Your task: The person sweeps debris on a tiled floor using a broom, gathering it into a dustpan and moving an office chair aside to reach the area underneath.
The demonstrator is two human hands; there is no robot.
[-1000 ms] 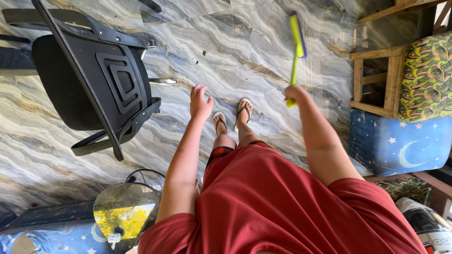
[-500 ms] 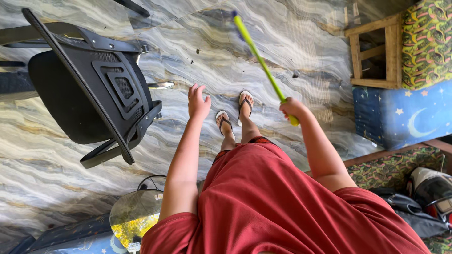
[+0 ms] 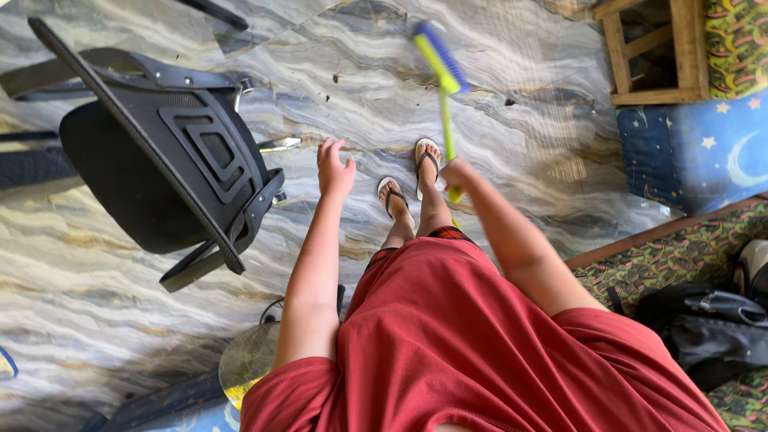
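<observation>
A: What's underfoot?
B: A marbled floor (image 3: pixel 144 320), grey and cream veins running across; specks of dirt lie near its far edge.

A: And around?
B: A black chair (image 3: pixel 168 160) tilts over the floor's left side; a wooden stool (image 3: pixel 648 48) stands at the far right corner, a blue starred cushion (image 3: pixel 696 152) just beside it; a dark bag (image 3: pixel 704 328) sits at the right edge.

A: The hands?
B: The right hand (image 3: pixel 458 174) is clamped on the yellow-green broom (image 3: pixel 445 96), its blue head out over the floor beyond the sandalled feet (image 3: pixel 412 180); the left hand (image 3: pixel 334 166) hangs free, fingers apart, near the chair.
</observation>
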